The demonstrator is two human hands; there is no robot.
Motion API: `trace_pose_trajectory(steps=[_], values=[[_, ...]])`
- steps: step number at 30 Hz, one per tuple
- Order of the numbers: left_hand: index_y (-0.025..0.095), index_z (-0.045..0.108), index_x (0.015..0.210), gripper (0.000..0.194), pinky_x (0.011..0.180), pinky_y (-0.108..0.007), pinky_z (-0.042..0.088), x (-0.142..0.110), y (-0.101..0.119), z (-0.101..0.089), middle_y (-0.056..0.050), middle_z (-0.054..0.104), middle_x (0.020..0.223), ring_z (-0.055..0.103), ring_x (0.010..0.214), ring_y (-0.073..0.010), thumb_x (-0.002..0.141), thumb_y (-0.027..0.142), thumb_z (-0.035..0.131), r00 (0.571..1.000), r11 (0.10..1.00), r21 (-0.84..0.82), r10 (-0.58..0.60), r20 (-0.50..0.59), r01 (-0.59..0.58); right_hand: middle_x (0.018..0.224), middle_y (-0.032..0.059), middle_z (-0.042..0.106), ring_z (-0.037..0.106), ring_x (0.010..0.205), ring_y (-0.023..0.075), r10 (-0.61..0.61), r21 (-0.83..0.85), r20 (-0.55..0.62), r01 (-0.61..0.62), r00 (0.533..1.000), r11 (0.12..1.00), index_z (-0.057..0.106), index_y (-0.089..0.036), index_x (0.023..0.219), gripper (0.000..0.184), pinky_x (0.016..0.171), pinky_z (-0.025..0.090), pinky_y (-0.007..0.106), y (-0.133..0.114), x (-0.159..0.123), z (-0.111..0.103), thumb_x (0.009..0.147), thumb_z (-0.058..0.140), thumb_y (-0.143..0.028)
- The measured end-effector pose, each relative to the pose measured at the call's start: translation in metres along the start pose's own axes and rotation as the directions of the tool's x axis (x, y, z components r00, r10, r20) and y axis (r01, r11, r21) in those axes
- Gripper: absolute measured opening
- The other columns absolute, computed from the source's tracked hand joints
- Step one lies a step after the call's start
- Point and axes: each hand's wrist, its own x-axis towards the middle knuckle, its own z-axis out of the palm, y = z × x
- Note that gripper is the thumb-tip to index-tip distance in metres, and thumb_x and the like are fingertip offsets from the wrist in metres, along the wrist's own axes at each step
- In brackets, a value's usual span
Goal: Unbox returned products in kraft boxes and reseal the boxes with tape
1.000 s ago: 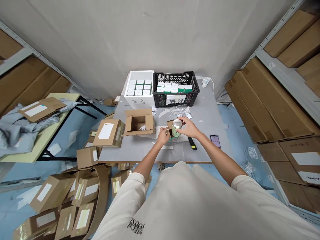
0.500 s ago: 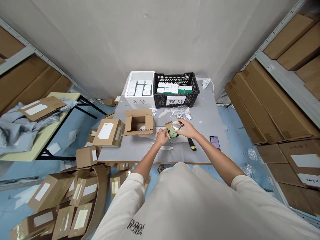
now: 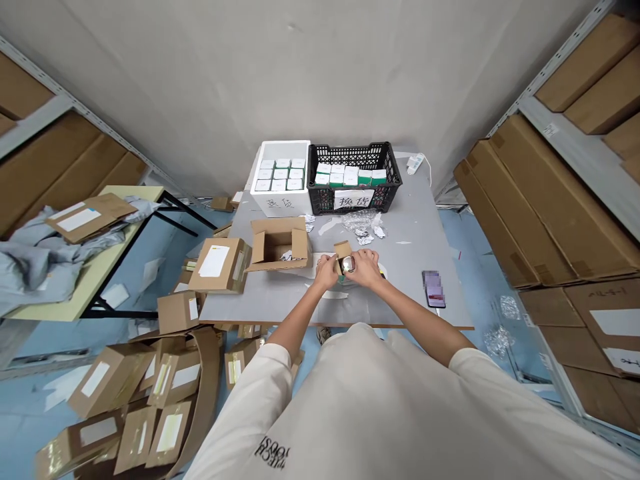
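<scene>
Between my hands on the grey table stands a small cardboard box (image 3: 342,249), its brown flap raised at the back. Down inside it sits a cup, whose shiny round metal lid (image 3: 349,264) shows at the opening; the cup's body is hidden. My left hand (image 3: 327,272) pinches the box's left edge. Curled round the right side of the box is my right hand (image 3: 366,269), its thumb close to the lid. A utility knife (image 3: 383,271) lies mostly hidden behind the right hand, only its yellow end showing.
An open carton (image 3: 259,245) with crumpled paper and a taped carton (image 3: 235,280) stand left. Behind are a white foam box (image 3: 280,207) and a black crate (image 3: 391,193), both holding small white-topped boxes. A phone (image 3: 433,289) lies right, bubble wrap (image 3: 357,220) behind.
The green cup has gone down into the small box, leaving its lid in sight. My right hand has moved lower, from the cup's top to the box's right side.
</scene>
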Motion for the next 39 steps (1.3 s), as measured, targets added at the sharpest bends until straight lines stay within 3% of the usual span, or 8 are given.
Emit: trace_pose_trajectory(steps=[5, 8, 11, 14, 18, 29, 35, 39], values=[[0.025, 0.062, 0.137, 0.062, 0.111, -0.046, 0.043, 0.002, 0.002, 0.0, -0.012, 0.057, 0.121, 0.056, 0.122, -0.0299, 0.078, 0.004, 0.059, 0.998, 0.998, -0.031, 0.059, -0.007, -0.059, 0.119, 0.0177, 0.056, 0.045, 0.114, 0.0379, 0.138, -0.046, -0.037, -0.14, 0.99, 0.989, 0.067, -0.019, 0.111, 0.05, 0.106, 0.029, 0.055, 0.001, -0.001, 0.009, 0.074, 0.079, -0.05], [0.026, 0.059, 0.138, 0.06, 0.106, -0.043, 0.048, 0.002, 0.003, 0.0, -0.011, 0.057, 0.123, 0.06, 0.114, -0.0262, 0.082, 0.006, 0.058, 0.997, 0.992, -0.1, 0.075, -0.01, -0.075, 0.122, 0.0164, 0.055, 0.046, 0.116, 0.0376, 0.129, 0.003, -0.031, -0.129, 0.991, 0.992, 0.066, -0.022, 0.112, 0.049, 0.106, 0.031, 0.055, 0.005, -0.002, 0.007, 0.075, 0.078, -0.051], [0.025, 0.052, 0.143, 0.056, 0.1, -0.039, 0.052, -0.001, 0.001, -0.001, -0.012, 0.056, 0.129, 0.064, 0.102, -0.0212, 0.089, 0.011, 0.056, 0.997, 0.978, -0.192, 0.071, -0.036, -0.077, 0.126, 0.0156, 0.056, 0.051, 0.117, 0.0351, 0.119, 0.176, -0.072, -0.105, 0.99, 0.979, 0.063, -0.023, 0.118, 0.044, 0.104, 0.037, 0.052, 0.017, -0.001, 0.003, 0.084, 0.069, -0.05], [0.023, 0.049, 0.142, 0.049, 0.098, -0.038, 0.052, -0.003, -0.005, -0.003, -0.012, 0.057, 0.13, 0.065, 0.096, -0.0184, 0.094, 0.015, 0.052, 0.996, 0.973, -0.226, 0.023, -0.087, -0.042, 0.12, 0.0124, 0.062, 0.061, 0.101, 0.0266, 0.209, 0.437, -0.091, -0.15, 0.974, 0.887, 0.06, -0.022, 0.116, 0.034, 0.096, 0.046, 0.045, 0.035, 0.003, 0.0, 0.092, 0.053, -0.044], [0.021, 0.056, 0.128, 0.034, 0.095, -0.037, 0.052, -0.004, -0.009, -0.001, -0.01, 0.061, 0.122, 0.065, 0.088, -0.0164, 0.094, 0.021, 0.059, 0.994, 0.968, -0.246, -0.068, -0.082, 0.046, 0.101, 0.0052, 0.067, 0.063, 0.081, 0.02, 0.314, 0.588, 0.011, -0.26, 0.949, 0.766, 0.06, -0.022, 0.109, 0.03, 0.085, 0.052, 0.039, 0.055, 0.005, 0.005, 0.084, 0.056, -0.039], [0.022, 0.056, 0.135, 0.055, 0.086, -0.034, 0.055, 0.005, 0.009, 0.018, -0.009, 0.058, 0.127, 0.061, 0.072, -0.0117, 0.083, 0.018, 0.072, 0.996, 0.963, -0.252, -0.092, 0.011, 0.091, 0.113, 0.0045, 0.064, 0.06, 0.07, 0.0148, 0.259, 0.576, 0.087, -0.261, 0.962, 0.775, 0.064, -0.023, 0.129, 0.058, 0.078, 0.056, 0.036, 0.049, 0.004, 0.022, 0.071, 0.065, -0.027], [0.022, 0.064, 0.119, 0.036, 0.092, -0.033, 0.054, 0.005, 0.003, 0.017, -0.008, 0.058, 0.129, 0.065, 0.083, -0.0131, 0.089, 0.006, 0.052, 0.998, 0.942, -0.332, -0.05, -0.037, 0.035, 0.109, 0.0045, 0.067, 0.062, 0.076, 0.0166, 0.221, 0.693, 0.083, -0.216, 0.972, 0.688, 0.069, -0.022, 0.108, 0.039, 0.084, 0.056, 0.038, 0.051, 0.003, 0.016, 0.071, 0.055, -0.024], [0.023, 0.066, 0.112, 0.026, 0.095, -0.034, 0.053, 0.0, 0.001, 0.011, -0.008, 0.062, 0.125, 0.066, 0.1, -0.0173, 0.097, 0.016, 0.047, 0.998, 0.937, -0.35, -0.037, -0.049, 0.018, 0.114, 0.0063, 0.067, 0.066, 0.09, 0.0196, 0.177, 0.713, 0.1, -0.194, 0.979, 0.674, 0.072, -0.022, 0.102, 0.033, 0.093, 0.053, 0.041, 0.054, -0.004, 0.01, 0.079, 0.049, -0.024]])
